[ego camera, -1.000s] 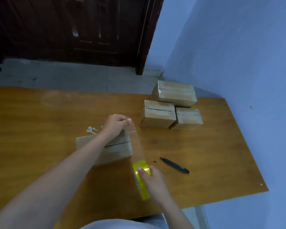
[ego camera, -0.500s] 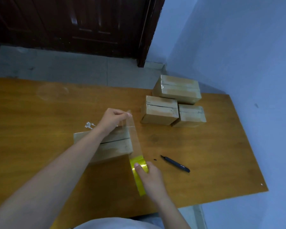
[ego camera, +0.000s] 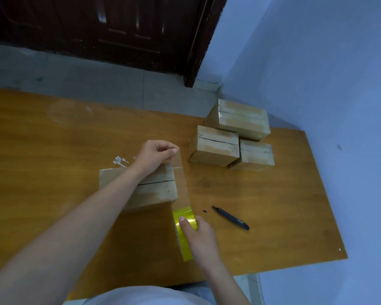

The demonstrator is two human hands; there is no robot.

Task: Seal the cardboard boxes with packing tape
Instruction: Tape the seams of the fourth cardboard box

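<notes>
Little has shifted in the past second: both hands hold their places and the clear strip stays stretched between them, the view merely tilting a touch. At left of centre on the table [ego camera: 53, 139], a white scrap of torn tape [ego camera: 120, 161] lies beside the open box [ego camera: 154, 192], its centre seam showing dark and unsealed. Above that box's far right corner, the left hand [ego camera: 156, 154] has its grip pinched narrow on the free end of the tape strip [ego camera: 182, 183], which runs down along the box's right edge to the yellow tape roll [ego camera: 184, 232], stood on edge at lower centre. The right hand [ego camera: 201, 238] wraps the roll, thumb pressed on its face. Right of it lies a dark utility knife [ego camera: 231, 217], untouched. At upper right, three boxes [ego camera: 231, 137] sit bunched together, glossy across their tops and seemingly already taped. By that reckoning the job is mostly done; this strip has yet to be laid, pressed and cut.
</notes>
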